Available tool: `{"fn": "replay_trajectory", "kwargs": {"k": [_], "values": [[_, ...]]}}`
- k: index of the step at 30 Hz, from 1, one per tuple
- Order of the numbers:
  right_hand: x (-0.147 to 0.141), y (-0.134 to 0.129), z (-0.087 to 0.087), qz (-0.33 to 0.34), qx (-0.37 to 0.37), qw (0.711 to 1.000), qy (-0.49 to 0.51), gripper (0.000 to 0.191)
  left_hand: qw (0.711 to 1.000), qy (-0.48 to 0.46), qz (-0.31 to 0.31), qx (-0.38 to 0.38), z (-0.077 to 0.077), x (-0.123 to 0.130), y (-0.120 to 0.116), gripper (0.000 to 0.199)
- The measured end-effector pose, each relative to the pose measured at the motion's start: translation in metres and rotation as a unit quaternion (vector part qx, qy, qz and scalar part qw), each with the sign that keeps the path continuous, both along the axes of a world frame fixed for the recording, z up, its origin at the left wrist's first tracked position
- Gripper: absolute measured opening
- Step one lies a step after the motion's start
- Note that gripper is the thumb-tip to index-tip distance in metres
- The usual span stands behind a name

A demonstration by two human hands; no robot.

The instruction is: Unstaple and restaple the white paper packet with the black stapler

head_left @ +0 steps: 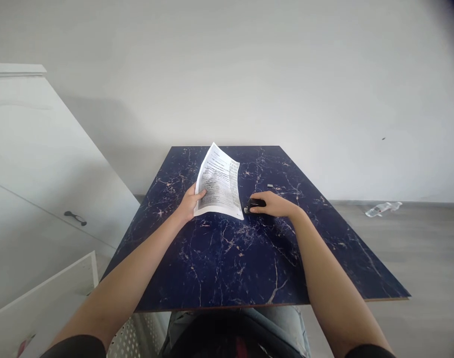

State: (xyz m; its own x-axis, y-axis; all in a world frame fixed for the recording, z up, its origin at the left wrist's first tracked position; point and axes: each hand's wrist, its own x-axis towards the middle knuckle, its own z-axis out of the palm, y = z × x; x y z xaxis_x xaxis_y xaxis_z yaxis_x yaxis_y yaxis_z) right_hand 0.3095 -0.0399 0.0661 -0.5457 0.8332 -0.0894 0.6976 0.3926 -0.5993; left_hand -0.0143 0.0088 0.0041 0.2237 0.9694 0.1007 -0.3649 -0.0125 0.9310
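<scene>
A printed white sheet of paper (219,186), curved and tilted, is held above the dark blue marbled table. My left hand (192,201) grips its left edge, with the thumb on the printed face. My right hand (269,204) is closed around a small black stapler (254,204), just right of the paper's lower right corner. The stapler's front end points toward that corner, and a narrow gap seems to separate them. My right palm covers the back of the stapler.
The blue table (227,263) stands against a white wall. Small pale pieces (270,186) lie behind my right hand. A white cabinet (55,174) with a dark handle is at left. Clear plastic (383,209) lies on the floor at right.
</scene>
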Motion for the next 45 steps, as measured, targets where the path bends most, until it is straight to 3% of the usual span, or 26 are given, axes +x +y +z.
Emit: {"fn": "replay_trajectory", "kwargs": {"k": [6,13,32,35,40,45], "values": [[-0.005,-0.002,0.002,0.01,0.009,1.0,0.014,0.044,0.999,0.036,0.009,-0.002,-0.001,0.003,0.001,0.063],[-0.007,-0.002,0.003,0.007,0.011,1.0,0.01,0.044,0.999,-0.006,0.034,-0.001,0.002,-0.001,0.003,0.07],[-0.007,-0.002,0.004,0.005,0.002,1.0,0.016,0.043,0.999,-0.019,-0.023,0.013,0.006,0.012,-0.009,0.076],[-0.007,-0.002,0.004,-0.01,0.004,0.998,0.067,0.045,0.999,-0.028,-0.026,0.006,0.007,0.013,-0.01,0.079],[-0.017,0.003,0.004,-0.181,0.066,0.956,0.221,0.047,0.998,-0.056,-0.013,0.012,0.008,0.01,-0.012,0.074],[-0.049,0.006,0.007,-0.183,-0.045,0.921,0.341,0.06,0.997,-0.07,-0.01,0.024,0.011,0.006,-0.018,0.07]]}}
